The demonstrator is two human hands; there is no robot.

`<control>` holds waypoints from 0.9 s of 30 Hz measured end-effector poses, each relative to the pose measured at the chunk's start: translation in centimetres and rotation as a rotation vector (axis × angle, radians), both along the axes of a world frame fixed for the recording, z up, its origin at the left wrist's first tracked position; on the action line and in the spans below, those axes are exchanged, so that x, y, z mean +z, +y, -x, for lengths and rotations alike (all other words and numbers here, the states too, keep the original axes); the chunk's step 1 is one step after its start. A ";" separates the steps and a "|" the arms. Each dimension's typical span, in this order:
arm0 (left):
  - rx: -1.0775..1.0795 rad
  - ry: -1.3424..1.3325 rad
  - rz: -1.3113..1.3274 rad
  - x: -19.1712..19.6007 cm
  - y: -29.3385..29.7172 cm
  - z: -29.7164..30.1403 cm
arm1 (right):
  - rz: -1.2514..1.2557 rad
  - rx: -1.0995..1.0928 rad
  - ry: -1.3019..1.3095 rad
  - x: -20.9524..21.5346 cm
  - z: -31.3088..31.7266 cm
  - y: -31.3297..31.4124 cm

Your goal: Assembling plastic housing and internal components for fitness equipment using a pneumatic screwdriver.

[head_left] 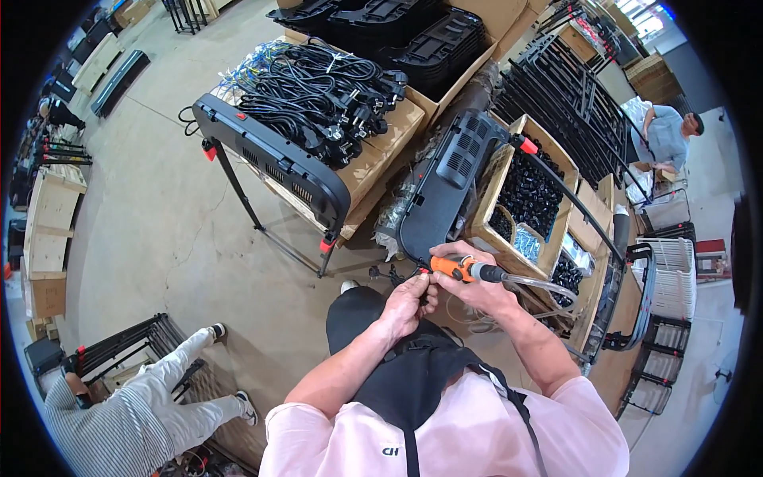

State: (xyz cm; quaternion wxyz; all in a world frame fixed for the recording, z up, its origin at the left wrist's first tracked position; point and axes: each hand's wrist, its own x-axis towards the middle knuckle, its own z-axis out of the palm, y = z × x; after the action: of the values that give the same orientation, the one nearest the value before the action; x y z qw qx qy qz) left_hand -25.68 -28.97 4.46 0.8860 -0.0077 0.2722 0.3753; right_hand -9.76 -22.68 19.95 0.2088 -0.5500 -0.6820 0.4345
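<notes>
My right hand (479,288) is wrapped round an orange and black power screwdriver (457,268), with a clear hose (534,283) running off its back end. The tool's front points at a small red part (424,271) by the near end of a black plastic housing (445,179) with vent slots. The fingers of my left hand (407,304) are closed in a pinch at this red part, beside the tool's tip. What lies inside that pinch is mostly hidden. Black cable ends (389,274) hang just left of my left hand.
A vented black housing on legs (274,159) stands front left. Behind it, black power cords (318,99) pile on cardboard. At right stand a wooden crate of small black parts (528,191) and stacked black frames (556,103). One person (143,405) bends at lower left; another (668,135) is far right.
</notes>
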 end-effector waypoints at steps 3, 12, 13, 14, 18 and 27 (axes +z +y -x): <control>0.023 0.095 0.009 0.7 0.4 0.2 | -0.047 0.045 -0.012 -0.5 -0.2 0.4; 0.072 0.131 0.080 0.1 0.7 1.5 | -0.032 0.084 -0.042 0.2 0.1 1.3; 0.075 0.135 0.097 -0.1 0.8 1.5 | -0.031 0.084 -0.044 0.1 0.1 1.3; 0.077 0.139 0.116 -0.3 0.9 1.5 | -0.036 0.085 -0.038 0.1 0.1 1.2; 0.083 0.141 0.145 -0.8 1.4 1.4 | -0.025 0.078 -0.032 -0.5 0.0 1.3; 0.130 0.189 0.235 0.6 3.3 1.5 | -0.020 -0.015 0.054 2.1 -0.1 0.8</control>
State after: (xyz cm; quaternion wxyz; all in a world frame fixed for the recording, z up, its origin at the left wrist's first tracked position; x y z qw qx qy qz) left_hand -27.18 -25.64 5.02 0.8232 -0.0937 0.3955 0.3965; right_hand -9.67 -21.89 22.06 0.2357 -0.5410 -0.6764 0.4407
